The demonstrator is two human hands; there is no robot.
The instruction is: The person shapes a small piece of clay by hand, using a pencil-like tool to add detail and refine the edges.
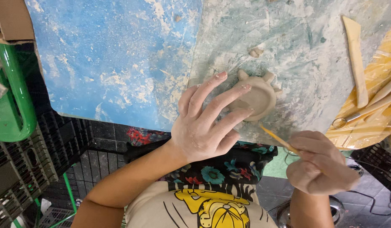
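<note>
The left hand [204,124] lies with its fingers spread and stretched forward, the fingertips [246,88] resting on the near rim of a small clay dish [259,98]. The right hand [320,162] is curled shut, pinching a thin yellow stick [276,137] whose tip points up toward the dish's lower edge, just beside it; whether it touches the clay I cannot tell. The dish is round and shallow, pale beige, with small nubs sticking out around its far edge, and it sits on a grey board [305,55] smeared with dried clay. A small lump of clay [256,52] lies on the board beyond the dish. To the left is a blue board [115,59], also streaked with clay. To the right, a flat wooden tool [356,59] rests partly on a sheet of yellow plastic [381,118], where a metal wire-loop tool [351,119] lies too
</note>
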